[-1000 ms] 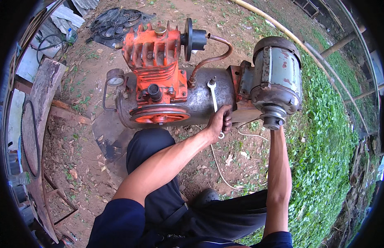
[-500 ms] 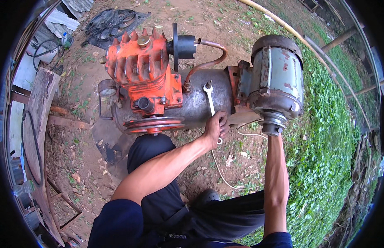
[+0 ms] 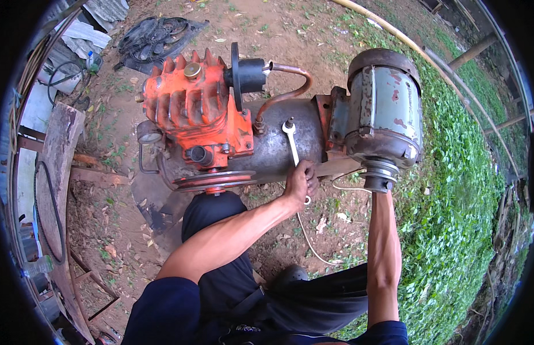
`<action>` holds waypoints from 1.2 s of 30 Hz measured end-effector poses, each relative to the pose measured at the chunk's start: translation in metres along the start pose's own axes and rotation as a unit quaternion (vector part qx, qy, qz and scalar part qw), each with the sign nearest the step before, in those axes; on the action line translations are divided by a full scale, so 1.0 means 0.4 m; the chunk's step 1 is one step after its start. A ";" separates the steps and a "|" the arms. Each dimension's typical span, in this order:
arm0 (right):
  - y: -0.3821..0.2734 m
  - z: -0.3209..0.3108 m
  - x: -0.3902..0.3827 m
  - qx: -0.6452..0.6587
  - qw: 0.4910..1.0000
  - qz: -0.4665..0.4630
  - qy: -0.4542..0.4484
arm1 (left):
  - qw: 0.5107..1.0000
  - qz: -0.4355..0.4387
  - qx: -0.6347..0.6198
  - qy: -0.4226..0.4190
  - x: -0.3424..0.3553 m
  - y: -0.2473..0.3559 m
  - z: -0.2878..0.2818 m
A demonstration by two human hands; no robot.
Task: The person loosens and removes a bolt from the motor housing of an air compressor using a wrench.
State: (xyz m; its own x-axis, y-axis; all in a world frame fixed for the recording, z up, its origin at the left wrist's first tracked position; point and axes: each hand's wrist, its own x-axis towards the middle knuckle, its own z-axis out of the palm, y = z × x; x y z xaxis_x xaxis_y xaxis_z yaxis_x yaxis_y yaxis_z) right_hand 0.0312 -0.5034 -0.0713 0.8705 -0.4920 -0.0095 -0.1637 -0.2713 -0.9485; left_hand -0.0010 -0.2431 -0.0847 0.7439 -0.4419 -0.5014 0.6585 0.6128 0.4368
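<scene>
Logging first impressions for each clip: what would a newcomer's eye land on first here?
The orange compressor head at upper left, bolted on a grey tank lying on bare dirt. Next, the grey motor at the tank's right end, beside the grass. The left hand grips a wrench set on the tank top, while the right arm reaches under the motor, its hand hidden.
</scene>
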 end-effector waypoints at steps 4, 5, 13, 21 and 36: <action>0.011 -0.011 0.015 -0.001 1.000 -0.014 0.004 | 1.000 -0.003 0.024 0.014 -0.004 -0.011 -0.010; 0.013 -0.013 0.022 0.000 1.000 -0.020 0.005 | 0.999 -0.001 0.038 0.022 -0.003 -0.005 -0.007; 0.096 -0.049 0.101 0.029 0.987 -0.147 0.051 | 0.974 0.033 0.182 0.133 0.008 0.004 0.009; 0.154 0.134 -0.155 0.202 0.882 -0.007 0.425 | 0.978 0.079 0.186 0.054 -0.044 0.025 0.011; -0.017 0.334 -0.459 0.227 0.951 0.174 -0.121 | 0.954 0.087 0.264 0.109 -0.109 0.000 -0.019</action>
State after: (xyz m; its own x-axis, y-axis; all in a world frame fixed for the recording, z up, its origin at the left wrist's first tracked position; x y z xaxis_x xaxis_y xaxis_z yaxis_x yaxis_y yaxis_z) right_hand -0.0654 -0.3005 -0.1053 0.8908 -0.2665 -0.3681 -0.2923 0.2842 -0.9131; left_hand -0.0343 -0.2191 -0.0687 0.8434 -0.1826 -0.5053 0.5361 0.2227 0.8143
